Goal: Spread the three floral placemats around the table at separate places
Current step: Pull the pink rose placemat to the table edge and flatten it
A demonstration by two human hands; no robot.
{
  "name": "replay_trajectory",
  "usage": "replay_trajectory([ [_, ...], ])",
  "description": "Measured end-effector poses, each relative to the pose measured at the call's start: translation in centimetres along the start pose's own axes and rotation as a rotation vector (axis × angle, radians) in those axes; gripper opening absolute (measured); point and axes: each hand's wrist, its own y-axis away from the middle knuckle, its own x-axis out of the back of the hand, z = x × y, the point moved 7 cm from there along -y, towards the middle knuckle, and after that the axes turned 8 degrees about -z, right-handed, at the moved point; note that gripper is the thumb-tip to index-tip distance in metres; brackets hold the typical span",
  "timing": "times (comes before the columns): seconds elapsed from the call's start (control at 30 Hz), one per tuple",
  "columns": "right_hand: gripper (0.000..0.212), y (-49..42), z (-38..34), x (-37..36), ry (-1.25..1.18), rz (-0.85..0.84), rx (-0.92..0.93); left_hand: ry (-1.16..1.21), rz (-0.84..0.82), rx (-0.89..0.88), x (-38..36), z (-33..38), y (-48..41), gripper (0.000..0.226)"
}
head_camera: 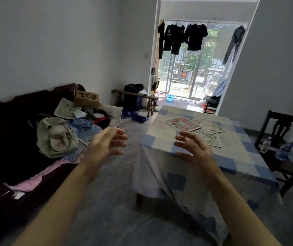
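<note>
Over at nine o'clock there's the dark sofa (9, 132), heaped with clothes and a pale bag (57, 137), with a cardboard box (86, 100) behind, none of it part of the job.

Moving inward, the left hand (105, 144) hangs in the air, palm turned toward its partner, fingers spread and loosely curled, holding nothing. It floats over bare floor, short of the table's near corner.

Next comes the right hand (195, 150), open the same way, fingers fanned and empty, raised in front of the table's near edge. My read is that this hand is the nearer one to the work.

And here's the work: the table (231, 162), draped in a blue-and-white checked cloth, with all three placemats bunched together and overlapping, up at about one o'clock from the right hand and further off toward two o'clock from the left. The pink floral placemat (183, 123) lies on top at the left of the bunch, its long axis running from ten o'clock toward four. Just right of it the pale placemat (211, 126) is partly tucked under, its long axis running much the same way. Nearest the hands, the green-leafed placemat (211, 140) peeks out beneath both, partly hidden behind the right fingers, so I can't call its heading.

Nothing is spread yet. Far right, at three o'clock, a dark chair (284, 157) carries two water bottles (266, 144).
</note>
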Motion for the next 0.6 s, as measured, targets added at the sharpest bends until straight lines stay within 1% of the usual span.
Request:
replay_trajectory([
  [0.07,0.039,-3.0,0.5,-1.2,0.003,0.009,0.008,-0.012,0.004,-0.009,2.1,-0.2,-2.5,0.034],
  [0.2,0.026,-8.0,3.2,-3.2,-0.027,0.012,-0.022,0.004,0.057,0.037,5.6,-2.1,-6.8,0.034],
  [0.33,0.024,-13.1,6.5,-4.0,-0.062,0.035,-0.037,-0.003,0.033,0.080,7.9,-4.4,-12.1,0.030],
  [0.43,0.027,-17.4,9.1,-3.4,-0.079,0.054,-0.045,0.008,0.031,0.108,9.1,-6.4,-16.7,0.029],
  [0.53,0.034,-22.1,11.1,-1.7,-0.126,0.099,-0.020,0.015,0.007,0.166,9.2,-8.7,-21.5,0.033],
  [0.6,0.029,-25.4,12.4,-0.4,-0.165,0.146,0.015,-0.013,-0.028,0.176,9.1,-9.8,-25.0,0.036],
])
